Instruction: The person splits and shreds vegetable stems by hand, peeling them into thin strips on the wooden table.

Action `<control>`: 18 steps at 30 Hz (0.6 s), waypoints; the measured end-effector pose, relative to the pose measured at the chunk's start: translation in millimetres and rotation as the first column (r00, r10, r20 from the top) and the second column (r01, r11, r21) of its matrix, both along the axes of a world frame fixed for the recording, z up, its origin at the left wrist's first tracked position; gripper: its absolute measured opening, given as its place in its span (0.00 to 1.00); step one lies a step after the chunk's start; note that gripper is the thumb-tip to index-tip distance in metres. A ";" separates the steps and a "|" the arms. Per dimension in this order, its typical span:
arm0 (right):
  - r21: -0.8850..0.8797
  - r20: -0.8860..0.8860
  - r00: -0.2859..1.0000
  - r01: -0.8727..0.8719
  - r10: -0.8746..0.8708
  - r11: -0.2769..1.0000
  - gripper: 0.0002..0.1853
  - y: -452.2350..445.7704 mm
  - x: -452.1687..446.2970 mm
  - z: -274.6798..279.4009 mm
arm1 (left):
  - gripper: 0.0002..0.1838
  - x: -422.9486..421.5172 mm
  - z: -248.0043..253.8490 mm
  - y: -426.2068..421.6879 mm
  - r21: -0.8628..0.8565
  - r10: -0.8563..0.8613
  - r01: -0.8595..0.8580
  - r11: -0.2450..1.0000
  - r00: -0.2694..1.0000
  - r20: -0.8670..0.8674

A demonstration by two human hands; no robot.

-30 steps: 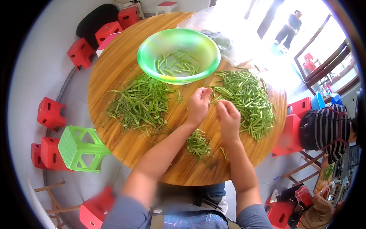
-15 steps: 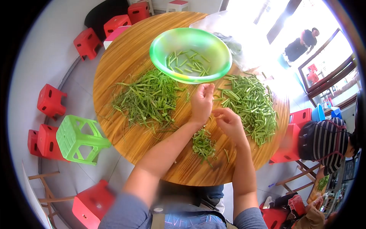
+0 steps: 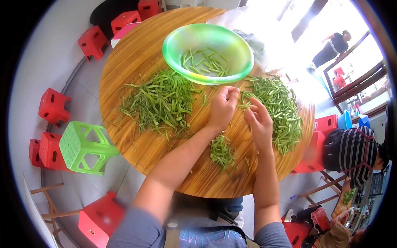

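My left hand is closed in a pinch just below the bowl; whatever its fingertips hold is hidden. Beside it, my right hand has thumb and fingers curled together at the edge of a heap of short green stem pieces. A thin green stem reaches from the right fingertips towards the left hand. Left of my hands lies a pile of long green leaves. Under my wrists is a small heap of trimmings. The green and yellow bowl holds several stem pieces.
Everything rests on a round wooden table, with a clear plastic bag at the back right. Red stools and a green stool stand around. One person in stripes is at right; another stands by the doorway.
My right hand has moved up and slightly right to the edge of the stem heap, and a stem now shows at its fingertips. My left hand has turned slightly. The doorway person has shifted.
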State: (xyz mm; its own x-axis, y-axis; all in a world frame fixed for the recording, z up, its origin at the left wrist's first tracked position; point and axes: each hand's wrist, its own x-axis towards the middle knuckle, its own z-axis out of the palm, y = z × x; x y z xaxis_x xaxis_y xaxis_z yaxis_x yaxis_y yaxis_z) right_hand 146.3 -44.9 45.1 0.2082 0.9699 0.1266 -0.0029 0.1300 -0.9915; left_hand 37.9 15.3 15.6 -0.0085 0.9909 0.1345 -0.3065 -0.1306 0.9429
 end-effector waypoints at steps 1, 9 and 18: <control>0.018 -0.086 0.996 -0.003 0.004 1.000 0.10 0.3 -0.8 0.1 | 0.11 0.2 -1.7 0.6 0.013 -0.031 0.032 0.999 0.998 -0.051; 0.049 0.093 0.978 0.180 -0.184 0.982 0.07 5.0 16.9 -6.9 | 0.15 -0.9 -10.7 -1.9 0.159 0.135 -0.058 0.986 0.837 -0.531; 0.163 0.253 0.934 0.217 -0.253 0.963 0.08 27.8 8.6 39.6 | 0.06 -16.1 -4.5 5.6 0.545 0.384 0.079 0.835 0.626 -0.679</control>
